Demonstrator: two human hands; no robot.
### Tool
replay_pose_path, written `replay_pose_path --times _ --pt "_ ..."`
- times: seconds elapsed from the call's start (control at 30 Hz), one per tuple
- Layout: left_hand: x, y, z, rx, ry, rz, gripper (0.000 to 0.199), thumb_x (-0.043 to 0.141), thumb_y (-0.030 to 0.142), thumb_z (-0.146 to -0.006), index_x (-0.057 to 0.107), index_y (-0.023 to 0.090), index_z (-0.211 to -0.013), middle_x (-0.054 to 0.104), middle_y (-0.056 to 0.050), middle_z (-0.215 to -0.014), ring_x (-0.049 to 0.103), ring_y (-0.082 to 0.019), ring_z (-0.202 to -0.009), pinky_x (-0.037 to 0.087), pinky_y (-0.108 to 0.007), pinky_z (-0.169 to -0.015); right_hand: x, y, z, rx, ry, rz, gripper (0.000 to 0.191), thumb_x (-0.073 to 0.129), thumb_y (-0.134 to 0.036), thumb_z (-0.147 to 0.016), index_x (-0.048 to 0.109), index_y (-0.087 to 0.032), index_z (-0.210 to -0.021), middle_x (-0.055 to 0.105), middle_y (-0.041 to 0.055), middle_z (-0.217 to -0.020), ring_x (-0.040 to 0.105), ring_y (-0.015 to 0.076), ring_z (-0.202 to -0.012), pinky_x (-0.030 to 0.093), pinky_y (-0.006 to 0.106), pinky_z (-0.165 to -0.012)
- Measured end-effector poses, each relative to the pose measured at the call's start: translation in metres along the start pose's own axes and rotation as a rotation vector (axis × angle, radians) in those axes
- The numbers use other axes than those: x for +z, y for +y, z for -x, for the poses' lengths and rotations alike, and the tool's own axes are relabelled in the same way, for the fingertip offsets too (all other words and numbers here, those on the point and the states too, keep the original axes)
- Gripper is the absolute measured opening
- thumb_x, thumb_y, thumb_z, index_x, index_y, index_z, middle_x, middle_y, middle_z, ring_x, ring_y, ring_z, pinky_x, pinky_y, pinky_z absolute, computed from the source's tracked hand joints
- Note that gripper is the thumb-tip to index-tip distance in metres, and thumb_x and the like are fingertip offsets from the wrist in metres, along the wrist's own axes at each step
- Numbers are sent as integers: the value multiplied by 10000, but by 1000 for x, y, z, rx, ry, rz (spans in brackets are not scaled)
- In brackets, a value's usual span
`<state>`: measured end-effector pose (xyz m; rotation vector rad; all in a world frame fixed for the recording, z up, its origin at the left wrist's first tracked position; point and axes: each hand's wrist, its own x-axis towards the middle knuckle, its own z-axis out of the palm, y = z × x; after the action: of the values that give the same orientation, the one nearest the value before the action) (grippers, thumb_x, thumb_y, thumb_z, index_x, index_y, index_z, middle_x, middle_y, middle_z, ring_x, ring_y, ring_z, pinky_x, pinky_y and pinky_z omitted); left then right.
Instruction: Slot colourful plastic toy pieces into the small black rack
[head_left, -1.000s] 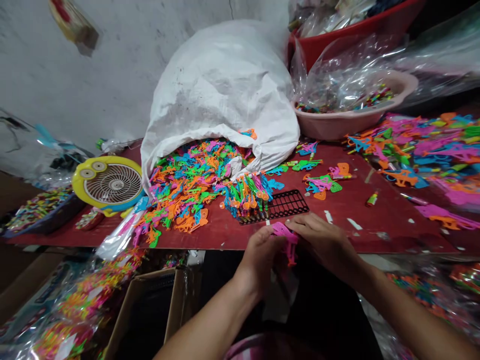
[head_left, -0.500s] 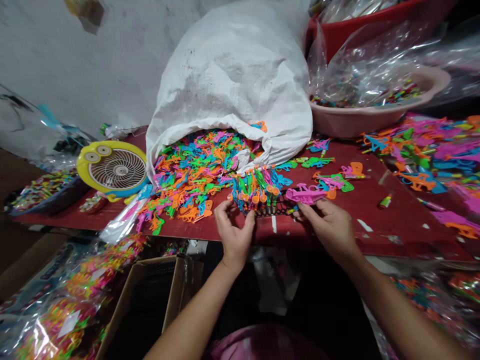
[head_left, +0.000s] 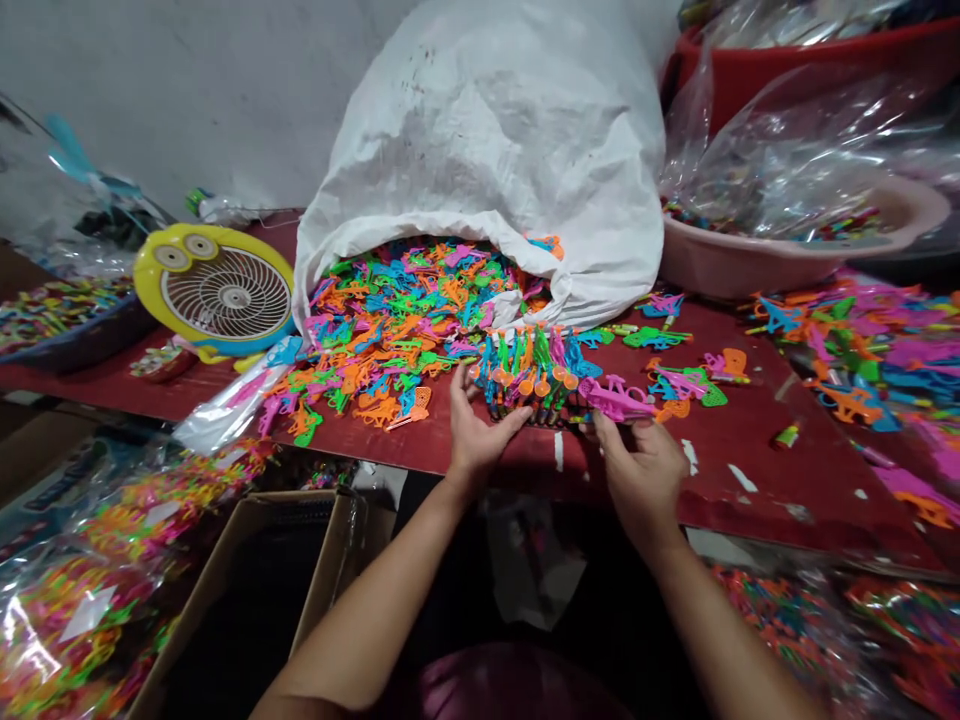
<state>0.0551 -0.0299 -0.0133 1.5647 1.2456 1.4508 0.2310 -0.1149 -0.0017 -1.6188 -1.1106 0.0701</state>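
Note:
My left hand [head_left: 482,428] is closed round the left end of a black rack [head_left: 556,412], its thumb along the near edge. Several plastic toy guns [head_left: 534,362] in blue, green, orange and pink stand in a row in this rack, orange round pieces facing me. At the rack's right end, my right hand [head_left: 643,470] pinches a pink toy gun [head_left: 619,400] between thumb and fingers. The pink gun lies sideways, close to the rack; whether it touches the rack I cannot tell. The fingertips of my right hand are partly hidden behind the gun.
Behind the rack, a big white sack [head_left: 487,130] spills a heap of coloured toy guns [head_left: 405,320] onto the red table [head_left: 705,470]. A yellow fan [head_left: 232,295] stands left. A pink basin [head_left: 757,262] and more toys [head_left: 885,350] are right. Below sits a cardboard box [head_left: 247,560].
The view has shifted a little, so the surroundings appear displaced. My left thumb has slid rightward along the rack's near edge. My right hand still holds the pink toy gun, now tilted slightly more.

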Motion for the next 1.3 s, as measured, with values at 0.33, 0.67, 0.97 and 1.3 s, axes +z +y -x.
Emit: replay_pose_path --times 0.33,0.67,0.97,1.3 --pt "1 17 11 -134 -154 73 790 903 395 -625 519 202 -1287 696 -91 -1169 686 -249 -1064 558 -393 -951 4 -7 -2 -117 -20 86 266 587 -422 -930 716 -195 -885 673 41 -754 609 190 -699 482 322 -699" --pt "3 13 12 -148 -155 83 740 906 426 -616 536 223 -1224 712 -62 -1119 693 -244 -1022 558 -372 -910 -5 -9 -5 -154 -79 130 271 572 -422 -944 715 -194 -917 671 49 -764 612 198 -696 461 315 -673" --pt "2 13 11 -184 -152 27 714 899 464 -612 540 225 -1181 693 -67 -1108 672 -260 -1025 546 -390 -896 -4 -8 -5 -342 -83 247 207 571 -333 -963 665 -190 -847 609 28 -697 549 171 -634 405 293 -621" --pt "-14 25 12 197 34 -209 823 778 461 -753 406 176 -1429 483 -176 -1409 496 -312 -1321 439 -495 -1098 9 -1 2 -308 32 240 188 523 -255 -976 613 -194 -822 614 21 -743 563 153 -694 411 269 -661"
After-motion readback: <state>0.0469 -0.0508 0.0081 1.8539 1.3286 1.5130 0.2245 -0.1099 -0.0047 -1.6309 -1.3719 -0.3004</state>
